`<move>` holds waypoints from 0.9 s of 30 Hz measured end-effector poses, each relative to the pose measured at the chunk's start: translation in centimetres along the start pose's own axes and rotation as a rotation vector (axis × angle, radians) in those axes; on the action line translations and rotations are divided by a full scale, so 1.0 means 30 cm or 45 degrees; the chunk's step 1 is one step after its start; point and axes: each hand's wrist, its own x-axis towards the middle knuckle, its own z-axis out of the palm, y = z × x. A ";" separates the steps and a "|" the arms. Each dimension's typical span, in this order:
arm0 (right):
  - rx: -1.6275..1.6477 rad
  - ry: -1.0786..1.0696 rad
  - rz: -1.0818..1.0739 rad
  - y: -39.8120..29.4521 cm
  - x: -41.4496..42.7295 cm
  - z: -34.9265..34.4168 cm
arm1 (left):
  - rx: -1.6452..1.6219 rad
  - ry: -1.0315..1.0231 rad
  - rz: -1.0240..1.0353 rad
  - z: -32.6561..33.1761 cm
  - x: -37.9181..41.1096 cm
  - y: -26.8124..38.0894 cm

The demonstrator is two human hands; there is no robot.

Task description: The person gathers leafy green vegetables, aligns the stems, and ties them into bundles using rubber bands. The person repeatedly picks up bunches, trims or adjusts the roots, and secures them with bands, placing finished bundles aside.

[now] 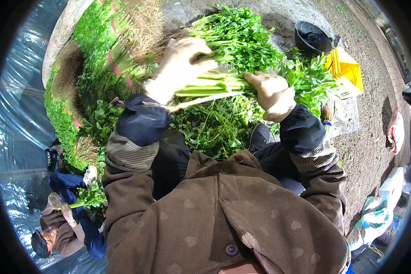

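My right hand (272, 90) is closed around the upper stalks of a bunch of leafy celery (215, 85), whose leaves spread to the right. My left hand (181, 66) is curled just above the lower stalks, brightly lit; whether it grips a stalk is not clear. One pale stalk or root end crosses below that hand near the wrist. Beyond the hands lies a pile of similar leafy greens (243, 37). Loose leaves and trimmed stems (215, 126) cover the ground between my legs.
Bundles with brown roots and red ties (113, 63) are stacked at left. A black container (313, 37) and a yellow plastic container (351, 70) stand at upper right. At lower left, a seated person (60, 236) in gloves holds greens. White and patterned sacks (370, 219) lie at lower right.
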 end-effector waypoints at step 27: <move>0.223 -0.035 0.040 0.054 -0.044 0.008 | -1.071 1.680 -0.793 -0.316 -0.066 -0.189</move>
